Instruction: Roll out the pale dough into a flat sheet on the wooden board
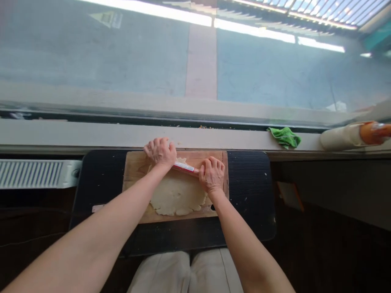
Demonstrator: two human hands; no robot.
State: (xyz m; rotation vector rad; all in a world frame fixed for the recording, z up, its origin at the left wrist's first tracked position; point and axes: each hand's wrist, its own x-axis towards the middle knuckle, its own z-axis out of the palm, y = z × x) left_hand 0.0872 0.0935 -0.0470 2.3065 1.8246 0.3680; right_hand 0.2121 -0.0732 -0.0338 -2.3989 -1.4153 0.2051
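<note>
A thin rolling pin (pixel 185 167), with a white and red label along it, lies slantwise across the far part of a flat sheet of pale dough (pixel 177 193). My left hand (pixel 160 151) is closed around its left end, and my right hand (pixel 212 174) grips the right end. The dough has a ragged near edge and rests on a wooden cutting board (pixel 134 162). Part of the pin is hidden under my fingers. The board sits on a small black table (pixel 250 195) in front of my knees.
Behind the table runs a white windowsill (pixel 91 134) below a large window. On it lie a green cloth (pixel 285 137) and, at the right, a white cylindrical object (pixel 343 137) with an orange end. A white radiator (pixel 33 173) stands left. A pale flat piece (pixel 98 208) lies by my left forearm.
</note>
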